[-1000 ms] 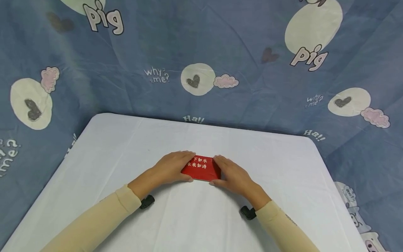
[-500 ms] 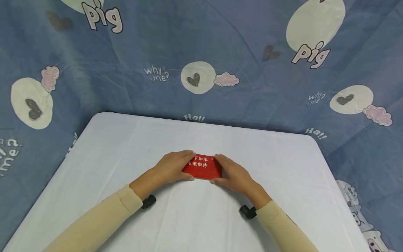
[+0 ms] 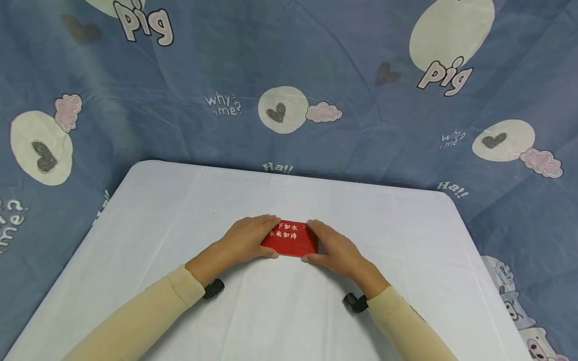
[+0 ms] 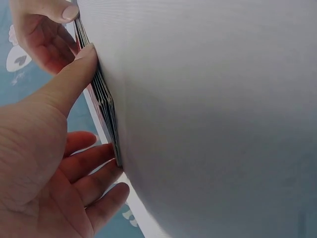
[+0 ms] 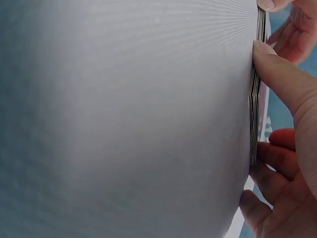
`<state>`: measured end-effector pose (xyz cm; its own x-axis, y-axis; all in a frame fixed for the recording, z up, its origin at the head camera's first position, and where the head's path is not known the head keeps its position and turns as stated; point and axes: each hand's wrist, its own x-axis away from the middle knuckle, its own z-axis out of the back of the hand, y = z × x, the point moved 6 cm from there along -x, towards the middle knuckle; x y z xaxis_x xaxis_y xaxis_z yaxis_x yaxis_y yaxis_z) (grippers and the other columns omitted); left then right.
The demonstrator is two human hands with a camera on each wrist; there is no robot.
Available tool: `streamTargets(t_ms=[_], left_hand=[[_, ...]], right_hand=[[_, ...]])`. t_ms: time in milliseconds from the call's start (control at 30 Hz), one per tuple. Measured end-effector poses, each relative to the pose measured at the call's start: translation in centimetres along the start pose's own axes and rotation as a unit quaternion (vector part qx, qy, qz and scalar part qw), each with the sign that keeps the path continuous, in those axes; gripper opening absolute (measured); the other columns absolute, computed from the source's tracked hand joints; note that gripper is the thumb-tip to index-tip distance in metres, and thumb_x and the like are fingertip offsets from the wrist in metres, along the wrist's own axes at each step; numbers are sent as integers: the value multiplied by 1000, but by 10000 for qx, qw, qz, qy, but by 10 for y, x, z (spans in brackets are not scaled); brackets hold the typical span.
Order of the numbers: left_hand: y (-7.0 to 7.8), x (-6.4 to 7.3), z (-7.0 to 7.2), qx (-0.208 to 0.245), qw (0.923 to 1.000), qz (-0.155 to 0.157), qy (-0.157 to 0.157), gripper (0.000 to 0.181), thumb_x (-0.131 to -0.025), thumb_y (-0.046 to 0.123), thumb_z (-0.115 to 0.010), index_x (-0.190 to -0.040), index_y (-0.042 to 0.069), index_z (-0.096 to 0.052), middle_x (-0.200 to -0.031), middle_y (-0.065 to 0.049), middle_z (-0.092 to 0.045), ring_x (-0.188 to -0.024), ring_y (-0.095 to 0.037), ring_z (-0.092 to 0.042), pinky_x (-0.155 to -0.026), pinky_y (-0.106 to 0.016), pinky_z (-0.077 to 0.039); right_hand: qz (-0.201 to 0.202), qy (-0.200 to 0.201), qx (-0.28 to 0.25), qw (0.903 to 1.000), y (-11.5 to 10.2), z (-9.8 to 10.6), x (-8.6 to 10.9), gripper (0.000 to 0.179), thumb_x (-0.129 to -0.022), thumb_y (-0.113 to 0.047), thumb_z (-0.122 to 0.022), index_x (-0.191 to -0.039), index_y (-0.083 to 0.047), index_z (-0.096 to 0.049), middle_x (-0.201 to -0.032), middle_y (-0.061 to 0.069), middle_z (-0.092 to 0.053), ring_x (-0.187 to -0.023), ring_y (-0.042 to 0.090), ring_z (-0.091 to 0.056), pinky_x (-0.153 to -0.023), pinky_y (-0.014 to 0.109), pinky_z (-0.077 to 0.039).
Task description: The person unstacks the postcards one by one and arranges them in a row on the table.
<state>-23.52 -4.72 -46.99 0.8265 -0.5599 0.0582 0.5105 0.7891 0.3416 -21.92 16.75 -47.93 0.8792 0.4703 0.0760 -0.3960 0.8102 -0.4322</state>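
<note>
Here one left hand [image 3: 249,241] and one right hand [image 3: 337,254] grip one red-topped stack [image 3: 292,245]

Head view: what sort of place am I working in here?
Probably a makeshift indoor recording corner, though no room beyond shows: blue pig-print fabric hangs behind and at both sides of a white-covered table, and the person wears black wrist cameras.

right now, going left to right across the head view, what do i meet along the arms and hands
Left sleeve → left hand → red rectangular item with white characters → right hand → right sleeve.
</note>
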Motion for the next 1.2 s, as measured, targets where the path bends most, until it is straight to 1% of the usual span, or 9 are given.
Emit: streamTargets(t_ms=[333, 500, 700, 833, 1033, 1200], left_hand=[[1, 0, 0, -53, 10000, 40, 42, 90, -81, 44, -90, -153, 7, -52, -153, -13, -54, -138, -33, -53, -105, -54, -51], [1, 0, 0, -56, 10000, 42, 55, 92, -80, 45, -90, -154, 7, -51, -153, -13, -55, -137, -32, -54, -106, -54, -50], [-1, 2, -1, -93, 9998, -37, 141, 95, -78, 48, -91, -154, 8, -51, -152, -12, -55, -135, -32, -56, -106, -53, -51], [-2, 2, -2, -143, 9997, -94, 192, 96, -78, 49, -91, -154, 8, -51, -152, -11, -56, -135, -32, -56, -107, -53, -50], [-3, 3, 0, -110, 9997, -131, 149, 95, -78, 49, -91, -154, 9, -51, -152, -11, -55, -136, -31, -54, -110, -53, -47], [0, 5, 6, -71, 9997, -169, 153, 94, -78, 49, -91, -154, 9, -51, -151, -11, -56, -135, -32, -54, -113, -53, -44]], right_hand=[[-9, -5, -109, 9999, 1, 1, 0, 91, -88, -41, -85, -161, -12, -40, -163, 9, -43, -150, 28, -40, -116, 48, -43], [9, -50, -58, 10000, 1, 1, -2, 91, -87, -41, -86, -161, -12, -41, -163, 8, -43, -150, 28, -41, -115, 47, -44], [78, -113, 39, 9999, 0, 3, -3, 91, -86, -41, -87, -160, -11, -43, -162, 9, -45, -149, 28, -42, -113, 47, -45], [116, -97, -17, 9999, -1, 5, -3, 90, -86, -41, -87, -159, -11, -44, -161, 9, -46, -148, 28, -43, -113, 46, -46], [122, -62, -231, 9996, -4, 9, -1, 89, -86, -41, -87, -158, -12, -46, -160, 9, -48, -146, 29, -46, -114, 47, -45], [238, -2, -293, 9993, -7, 13, 0, 88, -85, -42, -88, -157, -11, -47, -158, 9, -49, -145, 28, -47, -114, 47, -44]])
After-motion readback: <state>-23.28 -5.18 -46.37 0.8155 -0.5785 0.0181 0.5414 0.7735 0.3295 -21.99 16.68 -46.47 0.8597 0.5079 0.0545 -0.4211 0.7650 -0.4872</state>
